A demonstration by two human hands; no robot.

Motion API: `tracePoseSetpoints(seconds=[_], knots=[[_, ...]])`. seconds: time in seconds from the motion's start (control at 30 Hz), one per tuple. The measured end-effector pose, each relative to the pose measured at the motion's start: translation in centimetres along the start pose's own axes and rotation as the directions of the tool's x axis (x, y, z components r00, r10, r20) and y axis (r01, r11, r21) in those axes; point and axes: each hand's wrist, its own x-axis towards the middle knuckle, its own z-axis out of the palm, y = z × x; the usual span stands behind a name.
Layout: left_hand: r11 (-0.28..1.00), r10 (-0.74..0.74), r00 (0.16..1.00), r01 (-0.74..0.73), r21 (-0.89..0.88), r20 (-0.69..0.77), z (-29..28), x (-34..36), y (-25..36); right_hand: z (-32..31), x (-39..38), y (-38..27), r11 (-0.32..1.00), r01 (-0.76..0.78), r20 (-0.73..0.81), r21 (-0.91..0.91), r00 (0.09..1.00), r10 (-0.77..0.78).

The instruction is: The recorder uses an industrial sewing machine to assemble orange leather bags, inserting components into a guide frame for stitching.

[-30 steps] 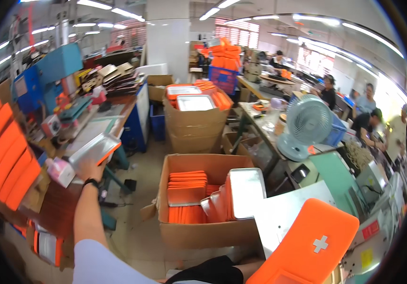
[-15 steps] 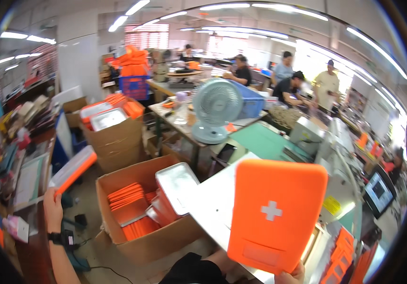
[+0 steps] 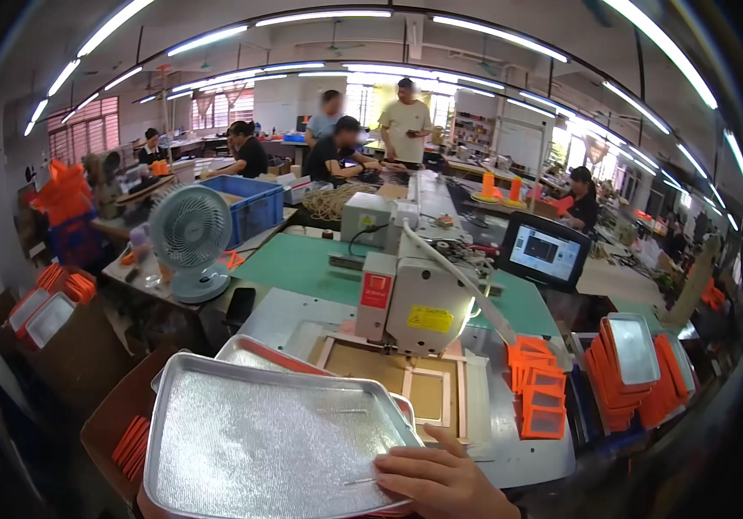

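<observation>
A silver foil-faced panel point(image 3: 268, 432) with rounded corners and a pale rim lies at the bottom centre, over a second silver piece point(image 3: 255, 350) with an orange edge. My right hand point(image 3: 432, 480) rests on its right end, fingers stretched out over the surface and thumb apart. Just beyond is a large sewing machine point(image 3: 432, 303) with a wooden frame point(image 3: 462, 389) under its head. Right of the frame, small orange pieces with clear windows point(image 3: 540, 381) lie on the metal table point(image 3: 518, 463). My left hand is not visible.
A cardboard box of orange pieces point(image 3: 99, 432) is at lower left, a fan point(image 3: 185, 233) and blue crate point(image 3: 255, 208) at back left. A monitor point(image 3: 536, 251) and a stack of orange and silver pieces point(image 3: 618, 372) stand right. Several co-workers point(image 3: 402, 121) work beyond.
The view has swung right to face the machine. The upright orange piece with a white cross is no longer seen; silver faces now lie under my right hand. My left hand has left the view.
</observation>
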Motion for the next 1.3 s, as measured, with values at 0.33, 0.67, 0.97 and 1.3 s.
tracePoseSetpoints(seconds=[0.33,0.67,0.97,1.3], knots=[[0.922,0.366,0.928,-0.372,-0.106,-0.069,5.4,6.5,4.2,-6.0,-5.2,-0.3,0.950,0.013,-0.071,0.312,0.997,0.009],[0.704,0.652,0.730,-0.683,-0.196,-0.203,9.2,10.3,9.7,-6.4,-15.9,-6.4,0.264,-0.383,-0.161,0.885,0.280,0.946],[0.262,0.541,0.633,-0.752,-0.605,-0.554,11.8,11.2,17.1,-2.6,-30.1,-7.9,-0.049,0.033,0.055,0.998,-0.209,0.976],[-0.191,0.451,0.880,0.259,-0.947,0.150,11.3,14.9,22.8,-1.0,-35.3,-7.1,0.153,-0.048,-0.160,0.987,-0.276,0.948]])
